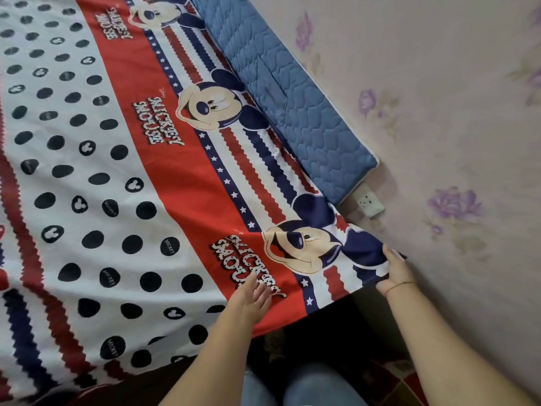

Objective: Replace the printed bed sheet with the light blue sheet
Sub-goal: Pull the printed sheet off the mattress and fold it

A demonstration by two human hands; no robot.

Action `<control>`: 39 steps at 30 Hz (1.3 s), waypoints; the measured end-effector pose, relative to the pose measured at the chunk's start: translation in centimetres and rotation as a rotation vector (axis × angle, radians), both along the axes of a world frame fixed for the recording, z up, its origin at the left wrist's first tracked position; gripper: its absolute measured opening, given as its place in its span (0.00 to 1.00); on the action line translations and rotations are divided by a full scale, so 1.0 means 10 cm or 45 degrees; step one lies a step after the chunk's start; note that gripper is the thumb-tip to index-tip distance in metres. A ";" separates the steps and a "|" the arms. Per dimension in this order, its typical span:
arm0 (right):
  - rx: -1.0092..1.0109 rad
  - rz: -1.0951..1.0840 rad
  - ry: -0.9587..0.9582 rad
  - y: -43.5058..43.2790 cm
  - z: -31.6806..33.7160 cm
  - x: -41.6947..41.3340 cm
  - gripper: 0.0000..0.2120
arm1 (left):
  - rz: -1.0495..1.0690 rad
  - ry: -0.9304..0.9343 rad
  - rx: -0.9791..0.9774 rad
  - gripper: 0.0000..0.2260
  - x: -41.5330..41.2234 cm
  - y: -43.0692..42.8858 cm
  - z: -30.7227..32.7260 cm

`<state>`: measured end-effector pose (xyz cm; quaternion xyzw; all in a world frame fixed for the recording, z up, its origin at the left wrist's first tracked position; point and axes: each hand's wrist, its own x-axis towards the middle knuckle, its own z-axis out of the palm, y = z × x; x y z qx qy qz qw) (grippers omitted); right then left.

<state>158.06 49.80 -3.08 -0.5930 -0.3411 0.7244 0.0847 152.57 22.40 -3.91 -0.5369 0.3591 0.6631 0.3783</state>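
Right hand (393,272) grips the sheet (117,171) corner at the bed's near right corner; left hand (251,297) rests flat, fingers straight, on "MICKEY MOUSE" print.

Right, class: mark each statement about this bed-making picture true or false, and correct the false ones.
1. The right hand grips a corner of the printed sheet. True.
2. The left hand is clenched in a fist. False: its fingers are straight.
3. A blue quilted pad lies between the printed sheet and the wall. True.
4. The light blue sheet is spread out flat. False: only the printed sheet is spread out.
5. A socket sits on the wall, near the pad's end. True.
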 end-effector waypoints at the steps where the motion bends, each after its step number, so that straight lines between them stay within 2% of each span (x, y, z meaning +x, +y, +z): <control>1: 0.004 0.023 -0.005 -0.03 0.03 -0.03 0.06 | -0.017 0.023 0.022 0.24 -0.01 0.03 0.01; 6: -0.070 0.051 0.261 -0.17 0.05 -0.17 0.17 | -0.097 0.125 0.114 0.22 -0.10 0.22 0.08; 11: -0.105 0.103 0.456 -0.27 0.13 -0.28 0.09 | -0.302 0.302 0.118 0.23 -0.23 0.41 0.14; 17: 0.069 0.268 0.311 -0.32 0.28 -0.36 0.04 | -0.536 0.547 0.122 0.19 -0.38 0.66 0.27; 20: 0.108 0.357 0.339 -0.33 0.35 -0.39 0.04 | -0.726 0.645 0.097 0.21 -0.38 0.74 0.38; 23: 0.068 0.417 0.438 -0.37 0.43 -0.43 0.08 | -1.035 0.992 -0.005 0.25 -0.30 0.79 0.51; 26: 0.001 0.457 0.544 -0.46 0.54 -0.45 0.12 | -1.213 1.376 -0.198 0.27 -0.20 0.84 0.53; 29: -0.061 0.476 0.591 -0.55 0.59 -0.49 0.17 | -1.099 1.538 -0.561 0.12 -0.16 0.82 0.56; 31: -0.072 0.445 0.533 -0.58 0.59 -0.53 0.11 | -0.919 1.468 -0.565 0.03 -0.18 0.76 0.57; 35: -0.099 0.397 0.387 -0.61 0.59 -0.69 0.04 | -0.841 1.349 -0.415 0.08 -0.22 0.60 0.56; 39: -0.091 0.526 0.400 -0.74 0.62 -0.87 0.04 | -0.724 1.283 -0.366 0.06 -0.19 0.38 0.56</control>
